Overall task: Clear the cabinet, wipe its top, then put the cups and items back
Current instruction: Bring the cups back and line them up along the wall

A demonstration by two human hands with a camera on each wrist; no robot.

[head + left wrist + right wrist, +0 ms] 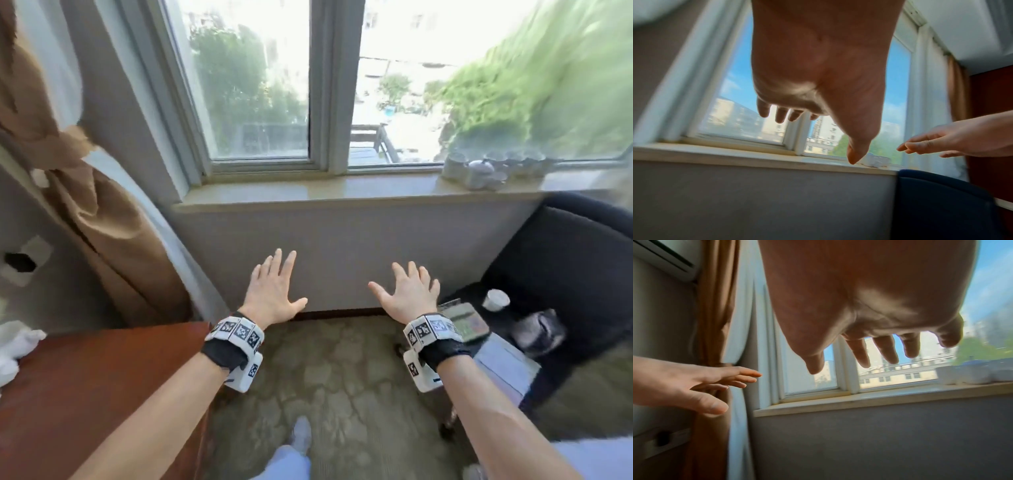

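Hands, two (274,294) (409,296), spread empty near cups (479,171).

Sill (308,193) left free; cups (479,171) rt.

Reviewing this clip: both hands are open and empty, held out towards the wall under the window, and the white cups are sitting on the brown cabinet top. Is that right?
Not quite. The left hand and right hand are open and empty, but the white cups sit on the windowsill, not on the brown cabinet. The head view shows this; the right wrist view confirms it.
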